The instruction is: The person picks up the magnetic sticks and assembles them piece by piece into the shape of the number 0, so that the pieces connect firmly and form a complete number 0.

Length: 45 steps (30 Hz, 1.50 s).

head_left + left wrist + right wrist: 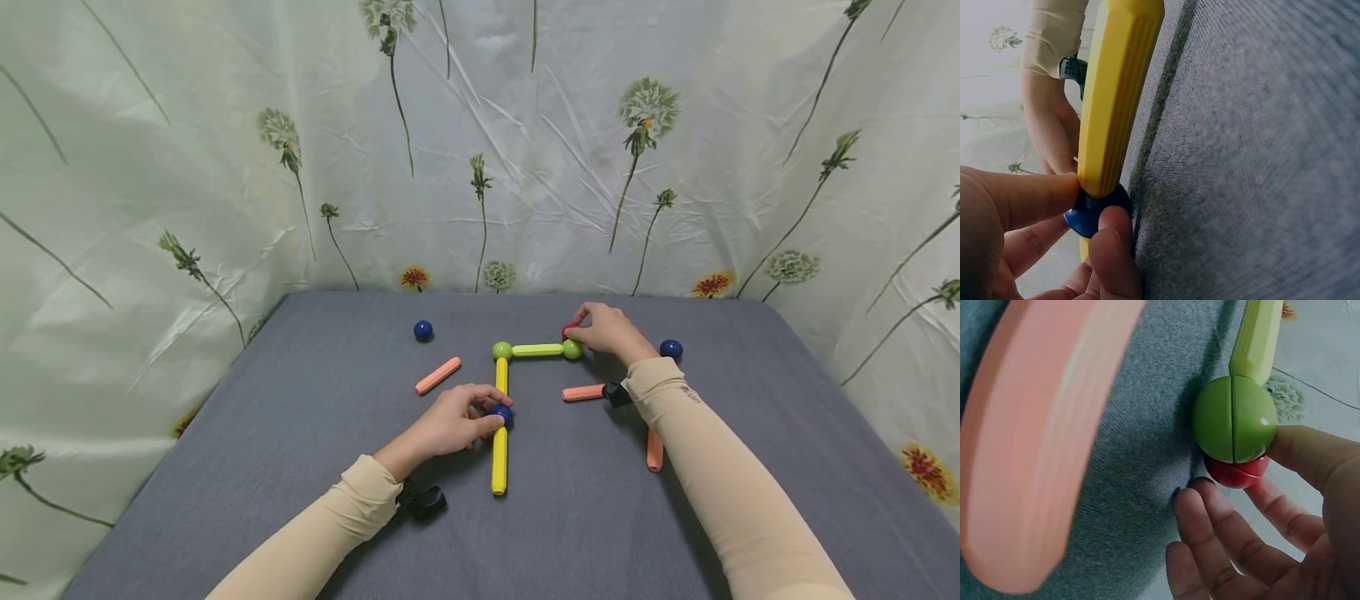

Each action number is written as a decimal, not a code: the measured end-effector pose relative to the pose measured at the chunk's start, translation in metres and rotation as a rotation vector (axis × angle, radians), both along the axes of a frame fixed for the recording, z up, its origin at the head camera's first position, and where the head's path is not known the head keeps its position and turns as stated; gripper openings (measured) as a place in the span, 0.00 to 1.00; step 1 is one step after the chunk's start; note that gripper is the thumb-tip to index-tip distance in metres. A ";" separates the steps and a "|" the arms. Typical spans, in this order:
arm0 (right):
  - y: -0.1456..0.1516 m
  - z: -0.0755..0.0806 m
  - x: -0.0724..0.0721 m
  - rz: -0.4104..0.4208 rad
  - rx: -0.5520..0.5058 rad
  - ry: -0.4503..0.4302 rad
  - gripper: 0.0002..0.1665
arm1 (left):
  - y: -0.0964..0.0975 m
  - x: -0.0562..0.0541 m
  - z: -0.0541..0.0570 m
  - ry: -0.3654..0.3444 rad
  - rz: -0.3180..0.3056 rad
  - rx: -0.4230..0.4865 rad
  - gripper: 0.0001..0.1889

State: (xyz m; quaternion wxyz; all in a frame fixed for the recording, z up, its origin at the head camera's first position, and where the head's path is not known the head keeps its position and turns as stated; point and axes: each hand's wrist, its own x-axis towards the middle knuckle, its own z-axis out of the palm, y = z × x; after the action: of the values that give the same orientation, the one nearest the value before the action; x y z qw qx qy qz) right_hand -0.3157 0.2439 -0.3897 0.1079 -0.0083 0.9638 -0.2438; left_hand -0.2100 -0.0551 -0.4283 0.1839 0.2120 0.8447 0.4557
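Note:
My left hand [453,421] pinches a blue ball [502,415] between thumb and fingers. One yellow rod [498,462] runs from that ball towards me; another yellow rod [502,377] runs away to a green ball [502,351]. From there a yellow-green rod [537,350] leads right to a second green ball [1235,419]. Behind this second ball, my right hand [611,333] holds a red ball [1238,472] with its thumb and index finger. In the right wrist view the red ball is partly covered by the green one, so whether they touch is unclear.
A loose blue ball [423,331] and a coral rod [438,376] lie to the left. Near the right forearm are another blue ball [671,349] and two coral rods, one sideways [582,392], one partly under the sleeve [655,452]. A flowered curtain [525,167] hangs behind the grey table.

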 end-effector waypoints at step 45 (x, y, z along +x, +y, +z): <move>-0.006 0.022 0.098 0.275 -0.141 0.206 0.16 | -0.004 0.000 0.003 0.002 -0.015 0.008 0.12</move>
State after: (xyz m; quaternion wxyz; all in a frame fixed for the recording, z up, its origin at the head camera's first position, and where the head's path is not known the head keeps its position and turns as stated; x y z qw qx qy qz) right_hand -0.2173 0.2384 -0.3681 0.0400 -0.1726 0.9401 -0.2914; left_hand -0.2104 -0.0591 -0.4258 0.1855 0.2194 0.8415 0.4575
